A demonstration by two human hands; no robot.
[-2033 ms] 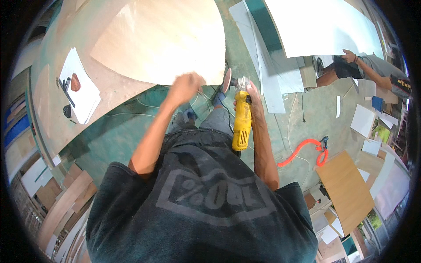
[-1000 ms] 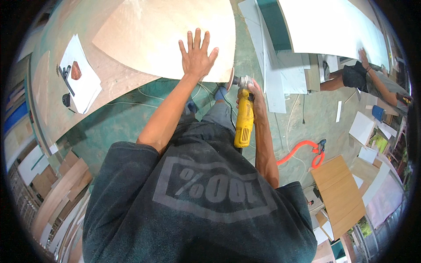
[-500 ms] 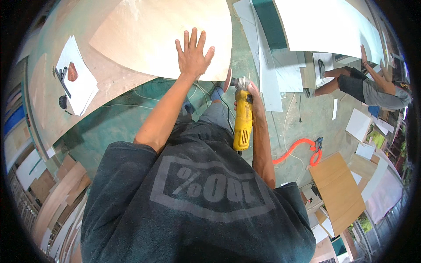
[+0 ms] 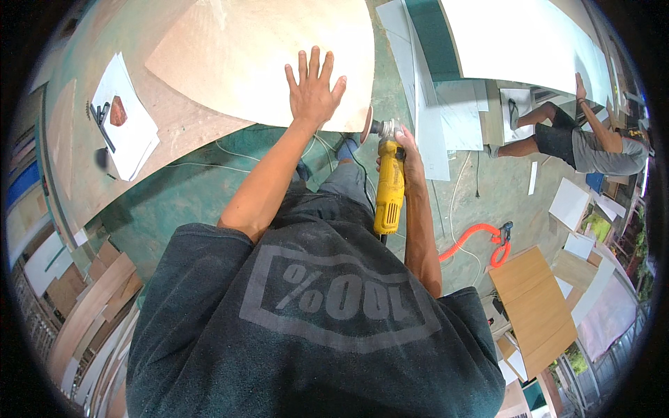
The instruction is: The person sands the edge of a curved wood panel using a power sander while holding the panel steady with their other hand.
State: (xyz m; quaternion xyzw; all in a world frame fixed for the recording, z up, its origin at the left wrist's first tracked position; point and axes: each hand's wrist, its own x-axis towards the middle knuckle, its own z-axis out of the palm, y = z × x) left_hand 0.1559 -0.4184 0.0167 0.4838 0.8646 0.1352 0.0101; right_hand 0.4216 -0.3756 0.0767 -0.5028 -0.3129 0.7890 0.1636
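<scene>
My left hand (image 4: 315, 97) lies flat with spread fingers on a pale plywood sheet (image 4: 237, 76) that has a curved near edge. To its right, my right hand (image 4: 411, 155) is wrapped round the head end of a yellow angle grinder (image 4: 389, 191). A reddish sanding disc (image 4: 366, 125) on the grinder stands on edge at the sheet's near right corner. It looks to be touching the edge there, though I cannot be sure. The fingers on the grinder's far side are partly hidden.
Paper sheets (image 4: 124, 139) with pens and a reddish-brown piece lie on the worktable (image 4: 178, 143) at left. Cables cross the green floor. An orange coiled hose (image 4: 465, 238) lies at right, near a wooden board (image 4: 533, 310). Another person (image 4: 592, 143) touches a white panel (image 4: 523, 42).
The whole view has shifted slightly, with the sheet, hands and grinder appearing a little farther right. My left hand stays flat on the sheet and my right hand keeps its hold on the grinder.
</scene>
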